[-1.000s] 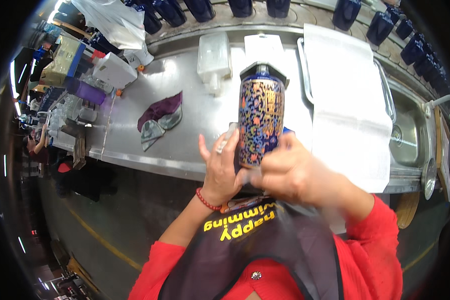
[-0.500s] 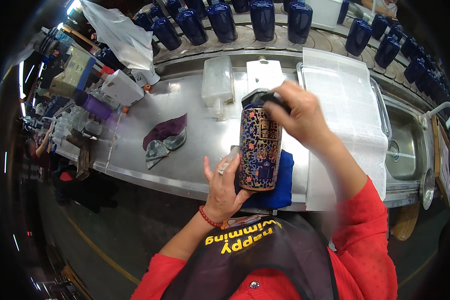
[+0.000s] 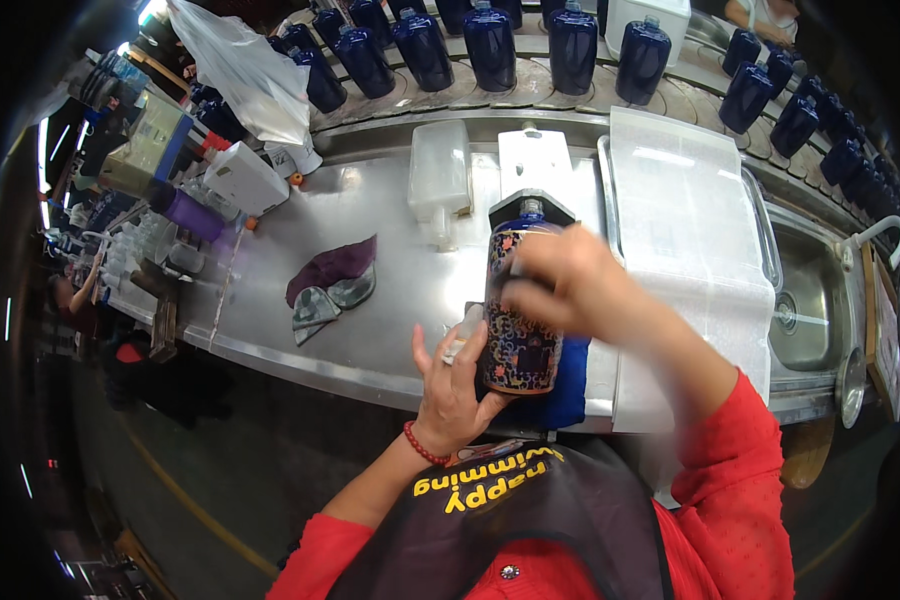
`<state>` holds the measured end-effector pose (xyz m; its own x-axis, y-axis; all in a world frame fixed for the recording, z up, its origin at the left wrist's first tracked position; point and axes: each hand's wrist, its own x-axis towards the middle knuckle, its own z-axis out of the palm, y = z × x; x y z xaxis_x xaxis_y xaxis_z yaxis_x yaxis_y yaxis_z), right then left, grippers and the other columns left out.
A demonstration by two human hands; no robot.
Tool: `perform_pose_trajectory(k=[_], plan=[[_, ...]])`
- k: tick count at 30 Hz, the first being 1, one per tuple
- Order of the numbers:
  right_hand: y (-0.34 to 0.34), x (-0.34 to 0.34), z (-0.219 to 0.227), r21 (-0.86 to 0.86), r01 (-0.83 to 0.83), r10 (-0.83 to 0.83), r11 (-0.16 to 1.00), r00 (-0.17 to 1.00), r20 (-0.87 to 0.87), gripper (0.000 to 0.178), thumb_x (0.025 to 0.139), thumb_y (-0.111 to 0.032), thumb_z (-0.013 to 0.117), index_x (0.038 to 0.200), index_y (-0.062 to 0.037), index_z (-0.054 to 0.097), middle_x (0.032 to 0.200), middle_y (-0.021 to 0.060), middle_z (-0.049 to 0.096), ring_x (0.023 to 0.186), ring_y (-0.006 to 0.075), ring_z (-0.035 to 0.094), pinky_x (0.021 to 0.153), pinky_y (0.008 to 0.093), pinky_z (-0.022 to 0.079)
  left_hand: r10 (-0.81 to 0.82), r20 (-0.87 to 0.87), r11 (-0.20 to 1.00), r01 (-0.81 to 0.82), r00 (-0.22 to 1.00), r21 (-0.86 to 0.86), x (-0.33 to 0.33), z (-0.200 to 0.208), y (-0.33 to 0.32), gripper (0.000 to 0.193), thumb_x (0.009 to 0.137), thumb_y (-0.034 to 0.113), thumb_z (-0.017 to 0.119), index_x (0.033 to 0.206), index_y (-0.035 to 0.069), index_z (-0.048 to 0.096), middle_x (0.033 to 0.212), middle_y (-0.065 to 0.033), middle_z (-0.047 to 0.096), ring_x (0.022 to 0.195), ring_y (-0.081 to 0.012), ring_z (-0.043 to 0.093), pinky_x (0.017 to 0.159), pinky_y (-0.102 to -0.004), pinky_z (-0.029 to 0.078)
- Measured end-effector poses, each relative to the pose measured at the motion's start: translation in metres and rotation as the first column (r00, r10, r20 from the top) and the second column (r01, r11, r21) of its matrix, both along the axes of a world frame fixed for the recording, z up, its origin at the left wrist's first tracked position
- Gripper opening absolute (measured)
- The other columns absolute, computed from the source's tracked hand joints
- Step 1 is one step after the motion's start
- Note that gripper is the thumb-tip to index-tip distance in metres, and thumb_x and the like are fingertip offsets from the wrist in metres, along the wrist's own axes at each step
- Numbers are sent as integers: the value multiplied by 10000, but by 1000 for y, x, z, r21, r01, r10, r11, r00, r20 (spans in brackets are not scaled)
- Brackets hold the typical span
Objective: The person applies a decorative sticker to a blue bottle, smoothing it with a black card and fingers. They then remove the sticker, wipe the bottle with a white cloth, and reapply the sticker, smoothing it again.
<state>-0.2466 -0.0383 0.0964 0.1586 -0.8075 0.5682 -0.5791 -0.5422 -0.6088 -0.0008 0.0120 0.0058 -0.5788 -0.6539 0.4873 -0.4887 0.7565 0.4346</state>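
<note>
A dark blue bottle [image 3: 522,362] with a colourful floral wrap stands in front of me. Its clear-topped neck points away, beside a black angular holder [image 3: 502,207]. My left hand [image 3: 452,385] grips the bottle's near end from the left, thumb at the base and fingers along its side. White material [image 3: 460,341] covers or sits at those fingertips. Over the upper wrap, my right hand [image 3: 580,285] is closed on a small dark tool [image 3: 510,287] pressed to the bottle. Motion blur hides the tool's exact kind. A blue cloth [image 3: 570,385] lies under the bottle's right side.
A purple and grey cloth [image 3: 332,283] and a clear rectangular container [image 3: 438,170] lie on the metal bench [image 3: 370,340]. White sheets [image 3: 685,260] cover a tray at right, beside a sink [image 3: 808,325]. Several blue bottles [image 3: 493,50] line a slatted conveyor [image 3: 470,98] behind.
My right hand has moved down from the bottle's shoulder onto its wrap, uncovering the neck. The bottles on the conveyor have shifted. My left hand keeps its hold.
</note>
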Motion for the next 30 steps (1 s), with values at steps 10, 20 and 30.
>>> perform_pose_trajectory(k=[10,20,30], plan=[[5,-16,-8,149,160,-193,976,949,249,112,806,-122,745,802,-86,639,762,79,612,616,264,545,700,366,418,-22,-5,997,22,1000,72,1,-4,-2,825,959,557,602,1480,-48,395,1449,-216,513,1276,-423,501,1152,-707,98],[7,-21,-15,-233,268,-298,935,949,-102,141,835,-143,755,936,-72,685,748,76,591,651,251,600,650,385,466,13,54,1000,-14,998,22,-1,2,-4,912,870,577,701,1483,-30,404,1426,-222,523,1277,-404,495,1155,-701,84],[109,0,-47,16,-294,294,956,956,11,329,664,-52,780,980,-110,713,849,38,586,811,252,574,755,388,414,6,29,999,-5,1000,-32,-1,-2,-8,918,881,562,717,1471,-66,401,1358,-194,579,1299,-348,527,1193,-640,49]])
